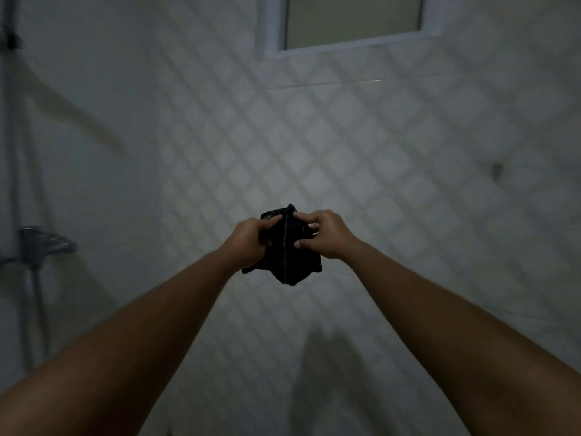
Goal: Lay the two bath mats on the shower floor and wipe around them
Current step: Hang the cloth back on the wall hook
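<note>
Dim, grey-green light throughout, the whole frame soft and grainy. The frosted window (353, 18) up top glows faintly. A pale patch sits on the tiled wall (314, 146), a blurred shadow falls below it, and the corners darken and bend.

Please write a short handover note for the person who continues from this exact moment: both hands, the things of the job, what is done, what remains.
Left hand: grip shut on the dark cloth, held up in front of the tiled wall.
Right hand: fingers pinch the same cloth from the other side.
The cloth is bunched, off any surface.
Bath mats and shower floor: not in view, so laying cannot be judged.
Shower mixer at left, window above.
Left: check the mats, then wipe around them.
</note>
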